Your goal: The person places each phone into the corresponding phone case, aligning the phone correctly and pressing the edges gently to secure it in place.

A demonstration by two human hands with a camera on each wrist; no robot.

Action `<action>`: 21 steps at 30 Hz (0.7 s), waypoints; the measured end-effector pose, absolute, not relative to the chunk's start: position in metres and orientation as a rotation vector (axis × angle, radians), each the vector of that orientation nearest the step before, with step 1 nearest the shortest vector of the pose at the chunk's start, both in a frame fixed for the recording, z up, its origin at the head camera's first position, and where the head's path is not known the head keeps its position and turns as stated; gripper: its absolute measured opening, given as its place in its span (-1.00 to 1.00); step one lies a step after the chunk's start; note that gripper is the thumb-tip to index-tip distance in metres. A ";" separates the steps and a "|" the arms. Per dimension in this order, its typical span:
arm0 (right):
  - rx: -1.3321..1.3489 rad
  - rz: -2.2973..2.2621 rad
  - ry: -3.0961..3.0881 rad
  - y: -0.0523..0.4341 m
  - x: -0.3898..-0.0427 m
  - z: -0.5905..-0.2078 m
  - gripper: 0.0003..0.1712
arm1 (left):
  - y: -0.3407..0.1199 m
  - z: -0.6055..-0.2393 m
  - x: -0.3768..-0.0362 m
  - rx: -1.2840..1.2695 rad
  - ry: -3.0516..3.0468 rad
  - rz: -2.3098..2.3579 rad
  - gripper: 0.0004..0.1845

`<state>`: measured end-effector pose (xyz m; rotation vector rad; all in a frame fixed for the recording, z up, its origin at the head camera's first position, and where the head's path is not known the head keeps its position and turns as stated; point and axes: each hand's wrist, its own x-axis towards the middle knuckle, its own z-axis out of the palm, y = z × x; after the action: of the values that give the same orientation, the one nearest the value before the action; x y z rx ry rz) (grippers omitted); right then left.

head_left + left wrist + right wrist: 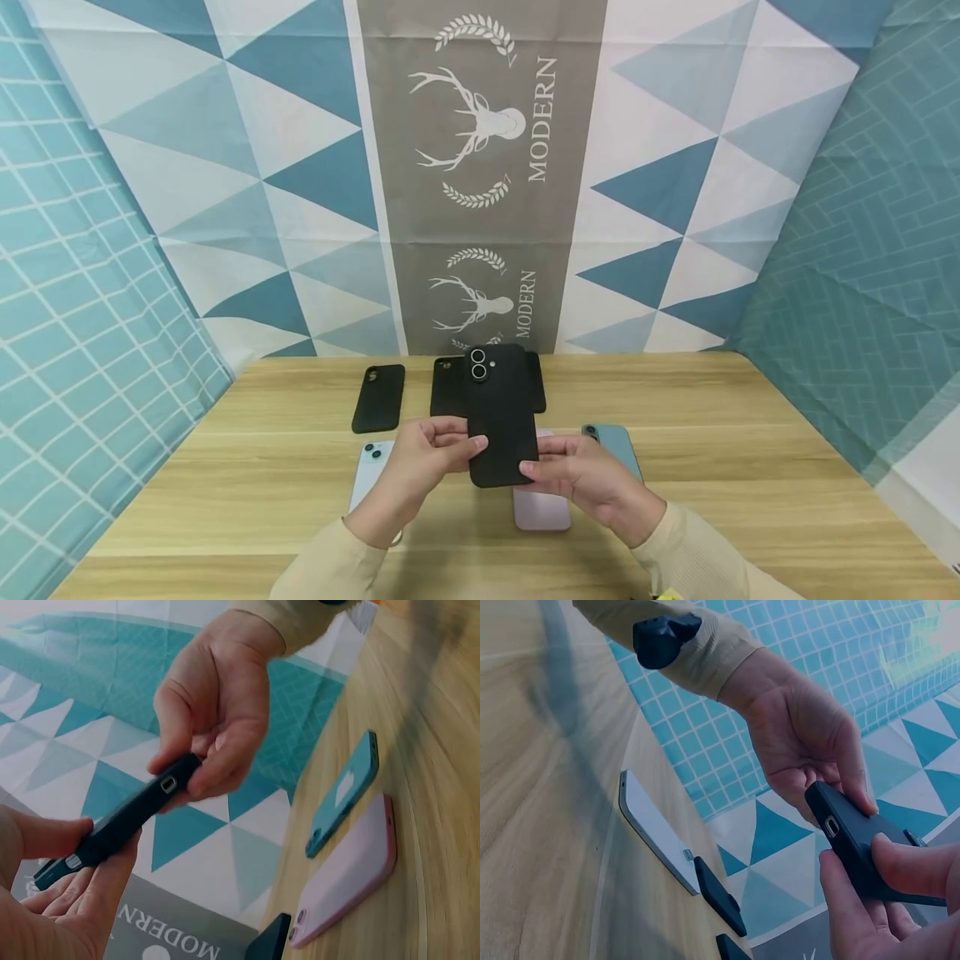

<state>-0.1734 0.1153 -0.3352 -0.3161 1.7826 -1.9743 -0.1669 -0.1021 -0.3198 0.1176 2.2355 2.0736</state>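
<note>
Both hands hold a black phone [501, 417] in a black case upright above the wooden table [750, 467], its camera end pointing away from me. My left hand [468, 447] pinches its lower left edge with the thumb on the back. My right hand [532, 468] grips the bottom right corner. In the left wrist view the black phone [120, 821] shows edge-on between the left hand [105, 841] and the right hand [191, 776]. The right wrist view shows the black phone [855, 840] held by the right hand [866, 871] and the left hand [832, 787].
On the table lie a light blue phone [371, 468], a pink phone [542, 510] and a teal phone [617, 447] under and beside my hands. Black cases [378, 398] [448, 387] lie farther back by the patterned backdrop [480, 167].
</note>
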 end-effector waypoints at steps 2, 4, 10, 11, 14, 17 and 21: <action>-0.303 -1.972 1.792 0.115 -0.173 -0.335 -0.49 | -0.102 -0.321 -0.168 0.115 2.249 2.058 -0.61; -0.293 -1.968 1.802 0.115 -0.173 -0.335 -0.50 | -0.101 -0.323 -0.168 0.128 2.260 2.040 -0.62; -0.304 -1.969 1.814 0.116 -0.175 -0.333 -0.47 | -0.103 -0.328 -0.167 0.190 2.235 2.000 -0.63; -0.307 -1.974 1.813 0.116 -0.176 -0.333 -0.47 | -0.103 -0.329 -0.166 0.194 2.223 1.997 -0.63; -0.318 -1.987 1.807 0.116 -0.177 -0.331 -0.47 | -0.103 -0.330 -0.165 0.203 2.188 1.995 -0.65; -0.316 -1.997 1.785 0.117 -0.177 -0.330 -0.47 | -0.103 -0.332 -0.163 0.215 2.166 2.001 -0.66; -0.306 -1.998 1.762 0.117 -0.176 -0.333 -0.50 | -0.104 -0.335 -0.160 0.224 2.157 2.006 -0.66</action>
<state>-0.1755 0.1174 -0.3332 -0.3062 1.7619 -1.9984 -0.1603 -0.1040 -0.3351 0.2236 2.1566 2.0063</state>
